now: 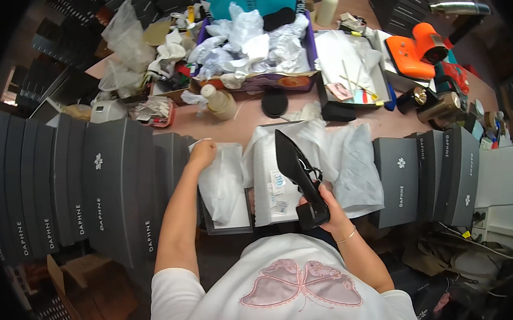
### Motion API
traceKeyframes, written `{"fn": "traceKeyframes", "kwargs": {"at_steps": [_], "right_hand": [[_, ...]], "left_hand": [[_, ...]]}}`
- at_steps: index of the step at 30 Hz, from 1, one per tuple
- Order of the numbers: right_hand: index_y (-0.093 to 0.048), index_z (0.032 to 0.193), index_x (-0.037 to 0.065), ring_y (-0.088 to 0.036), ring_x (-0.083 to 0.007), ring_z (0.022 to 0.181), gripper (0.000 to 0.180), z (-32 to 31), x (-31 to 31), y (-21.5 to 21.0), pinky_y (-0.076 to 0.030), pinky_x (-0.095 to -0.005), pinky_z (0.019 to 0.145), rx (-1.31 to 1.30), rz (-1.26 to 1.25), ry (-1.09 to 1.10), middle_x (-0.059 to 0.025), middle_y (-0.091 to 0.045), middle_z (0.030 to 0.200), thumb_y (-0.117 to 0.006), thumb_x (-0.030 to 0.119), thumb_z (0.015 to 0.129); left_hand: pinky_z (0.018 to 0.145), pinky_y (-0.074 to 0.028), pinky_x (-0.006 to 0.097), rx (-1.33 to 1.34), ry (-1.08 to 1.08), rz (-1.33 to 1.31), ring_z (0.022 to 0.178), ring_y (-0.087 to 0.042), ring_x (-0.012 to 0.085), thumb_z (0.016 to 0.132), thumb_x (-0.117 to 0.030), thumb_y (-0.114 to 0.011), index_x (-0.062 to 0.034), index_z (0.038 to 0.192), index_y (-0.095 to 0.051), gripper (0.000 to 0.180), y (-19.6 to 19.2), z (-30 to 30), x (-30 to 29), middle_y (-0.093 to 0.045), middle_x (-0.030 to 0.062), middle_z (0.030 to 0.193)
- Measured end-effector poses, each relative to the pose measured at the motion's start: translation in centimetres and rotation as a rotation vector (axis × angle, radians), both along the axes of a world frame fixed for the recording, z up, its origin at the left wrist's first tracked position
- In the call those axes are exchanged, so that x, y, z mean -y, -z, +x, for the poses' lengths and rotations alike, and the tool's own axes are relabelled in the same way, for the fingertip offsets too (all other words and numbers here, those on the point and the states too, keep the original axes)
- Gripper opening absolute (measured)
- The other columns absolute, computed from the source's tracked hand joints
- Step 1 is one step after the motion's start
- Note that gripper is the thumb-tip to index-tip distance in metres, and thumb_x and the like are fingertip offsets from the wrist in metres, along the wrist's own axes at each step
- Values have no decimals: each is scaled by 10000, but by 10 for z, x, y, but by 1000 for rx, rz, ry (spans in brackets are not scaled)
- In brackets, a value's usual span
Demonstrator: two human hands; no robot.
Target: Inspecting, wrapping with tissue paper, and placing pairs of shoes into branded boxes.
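My right hand (335,212) grips a black pointed shoe (292,161) by its heel end, toe pointing away from me and block heel nearest my body. Below the shoe lies an open shoebox lined with white tissue paper (259,181); small printed packets (277,185) rest inside it. To the left, my left hand (204,153) is closed on the upper corner of a white cloth-like bag (219,178). That bag lies over a grey box part with a white inside (237,217). Another thin white bag (356,173) is spread to the right of the shoebox.
Grey shoeboxes stand in rows at the left (111,191) and right (399,182). Behind are a purple box of crumpled tissue (256,80), a squat bottle (217,102), a round black pad (274,103), a tray of papers (355,104) and an orange device (409,56).
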State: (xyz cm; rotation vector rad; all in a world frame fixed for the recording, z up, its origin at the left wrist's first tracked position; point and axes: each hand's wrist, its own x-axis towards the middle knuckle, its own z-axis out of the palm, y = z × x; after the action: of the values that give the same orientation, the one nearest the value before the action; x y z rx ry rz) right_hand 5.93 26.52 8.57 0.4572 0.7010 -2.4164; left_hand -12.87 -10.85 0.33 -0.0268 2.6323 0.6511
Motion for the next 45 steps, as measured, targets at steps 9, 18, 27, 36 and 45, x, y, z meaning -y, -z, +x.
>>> {"fn": "traceKeyframes", "kwargs": {"at_steps": [9,18,27,36,45], "right_hand": [[-459,1229,105,-491,-53,730,362,-9,-14,-8,-425,-198,631,-197,192,132,11,-527,853,-512,356,974],[-429,1272,86,-509,-81,783,388,-3,-12,-15,-440,-220,681,-201,183,78,-16,-534,868,-540,214,923],[-346,1349,64,-530,-136,794,543,14,-22,-37,-454,-253,692,-212,90,2,-58,-541,880,-542,301,901],[-489,1261,12,-552,-69,813,397,-15,-5,-114,-460,-210,718,-226,292,-407,-17,-580,857,-532,222,927],[-564,1112,-9,-624,-222,715,461,-20,4,-26,-515,-312,530,68,-175,-213,-139,-645,901,-467,402,926]], "left_hand": [[549,-407,336,-308,46,268,568,-531,179,925,-205,-580,35,765,-577,288,-193,64,-63,-520,119,647],[589,-422,373,-712,15,42,652,-550,274,798,-48,-646,6,785,-546,114,-250,66,-66,-538,132,768],[809,-487,399,-567,312,138,939,-606,355,814,30,-540,-15,1061,-626,265,-168,85,-101,-613,166,1041],[737,-528,380,-562,541,372,903,-634,328,760,16,-581,-31,1206,-573,448,-215,118,-127,-582,147,1194],[715,-533,382,-442,579,266,838,-645,312,725,22,-573,-49,1257,-529,539,-194,116,-121,-550,100,1278]]}}
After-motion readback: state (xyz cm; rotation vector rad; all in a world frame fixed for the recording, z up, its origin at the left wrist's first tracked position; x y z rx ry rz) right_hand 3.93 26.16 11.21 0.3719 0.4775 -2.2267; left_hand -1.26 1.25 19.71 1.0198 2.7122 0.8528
